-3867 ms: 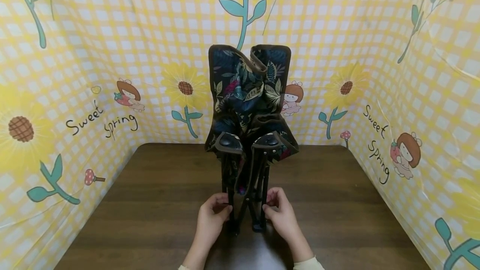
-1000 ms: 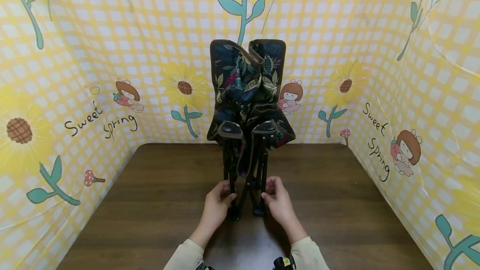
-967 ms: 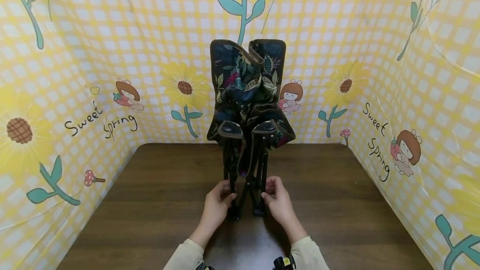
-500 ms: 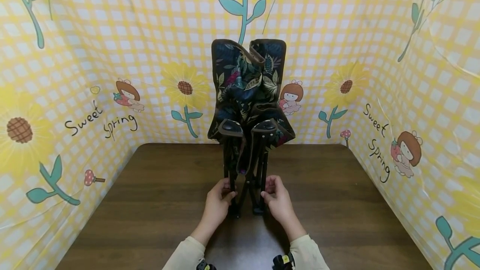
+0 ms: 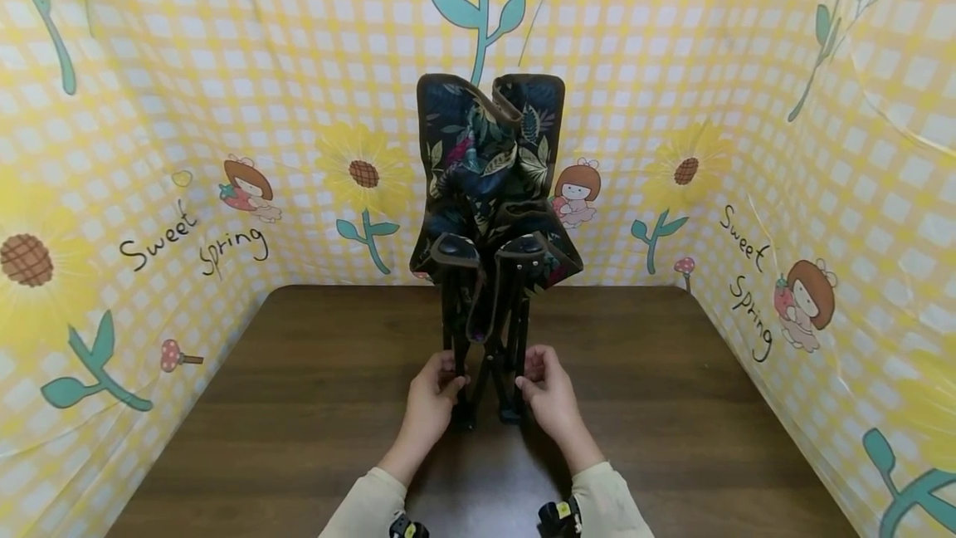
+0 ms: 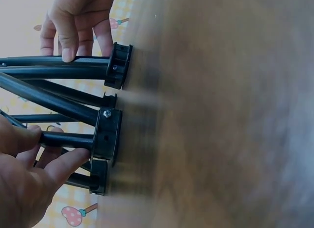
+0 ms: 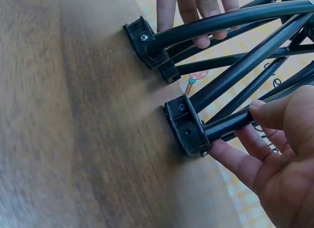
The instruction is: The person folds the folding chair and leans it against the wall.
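Observation:
A folding camping chair stands upright and mostly folded in the head view, its dark leaf-print fabric bunched between black metal legs. My left hand pinches a lower leg on its left side between thumb and fingers. On the right side, my right hand grips another lower leg the same way. Close up in the left wrist view, a black plastic foot joins two tubes beside the left fingertips. A similar foot is by the right fingers in the right wrist view. Whether every foot touches the tabletop is unclear.
The chair is on a brown wooden table. Yellow checked cloth with sunflowers hangs along the back and both sides. Black devices are strapped at both wrists, below the cream sleeves.
Over the past few seconds the chair and both hands have shifted a little farther from me across the table. The hold on the legs stays the same, and more of both sleeves shows.

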Tool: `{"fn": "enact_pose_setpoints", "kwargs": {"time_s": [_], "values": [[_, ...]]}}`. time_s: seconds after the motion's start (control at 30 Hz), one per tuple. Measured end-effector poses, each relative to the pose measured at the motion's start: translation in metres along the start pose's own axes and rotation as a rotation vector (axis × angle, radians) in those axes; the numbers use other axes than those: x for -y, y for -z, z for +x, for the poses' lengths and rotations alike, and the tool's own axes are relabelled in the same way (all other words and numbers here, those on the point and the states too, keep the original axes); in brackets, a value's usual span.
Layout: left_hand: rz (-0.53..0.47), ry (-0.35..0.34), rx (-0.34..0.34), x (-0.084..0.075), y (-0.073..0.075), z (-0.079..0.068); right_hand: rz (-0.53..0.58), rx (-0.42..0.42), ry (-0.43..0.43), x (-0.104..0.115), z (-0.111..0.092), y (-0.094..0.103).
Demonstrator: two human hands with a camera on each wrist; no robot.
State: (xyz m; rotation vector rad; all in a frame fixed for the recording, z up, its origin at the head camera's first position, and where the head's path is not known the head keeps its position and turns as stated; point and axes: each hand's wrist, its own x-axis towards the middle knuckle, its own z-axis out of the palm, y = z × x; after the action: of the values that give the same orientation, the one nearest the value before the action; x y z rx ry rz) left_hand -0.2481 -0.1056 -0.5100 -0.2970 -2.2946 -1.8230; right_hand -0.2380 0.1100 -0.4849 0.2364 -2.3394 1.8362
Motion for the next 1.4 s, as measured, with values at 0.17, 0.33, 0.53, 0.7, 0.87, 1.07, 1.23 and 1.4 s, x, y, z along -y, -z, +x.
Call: {"fn": "enact_pose_setpoints", "kwargs": {"time_s": [0.17, 0.33, 0.53, 0.7, 0.87, 1.07, 1.23, 1.4], "values": [[-0.007, -0.007, 0.033, 0.000, 0.004, 0.002, -0.007, 0.001, 0.007, 0.001, 0.003, -0.001], [0.021, -0.032, 0.046, 0.002, 0.004, 0.004, -0.035, 0.015, 0.028, -0.016, 0.010, -0.002], [0.076, -0.031, 0.064, 0.005, 0.004, 0.007, -0.055, 0.012, 0.046, -0.032, 0.015, -0.003], [0.107, -0.041, 0.060, 0.006, 0.005, 0.009, -0.060, 0.016, 0.067, -0.036, 0.019, -0.002], [0.145, -0.046, 0.060, 0.005, 0.006, 0.011, -0.078, 0.015, 0.094, -0.037, 0.021, -0.002], [0.178, -0.056, 0.072, 0.005, 0.007, 0.013, -0.078, 0.012, 0.104, -0.039, 0.023, -0.002], [0.194, -0.061, 0.072, 0.006, 0.007, 0.015, -0.077, 0.009, 0.118, -0.041, 0.025, -0.003], [0.187, -0.043, 0.066, 0.008, 0.007, 0.015, -0.084, 0.003, 0.128, -0.038, 0.025, -0.004]]}}
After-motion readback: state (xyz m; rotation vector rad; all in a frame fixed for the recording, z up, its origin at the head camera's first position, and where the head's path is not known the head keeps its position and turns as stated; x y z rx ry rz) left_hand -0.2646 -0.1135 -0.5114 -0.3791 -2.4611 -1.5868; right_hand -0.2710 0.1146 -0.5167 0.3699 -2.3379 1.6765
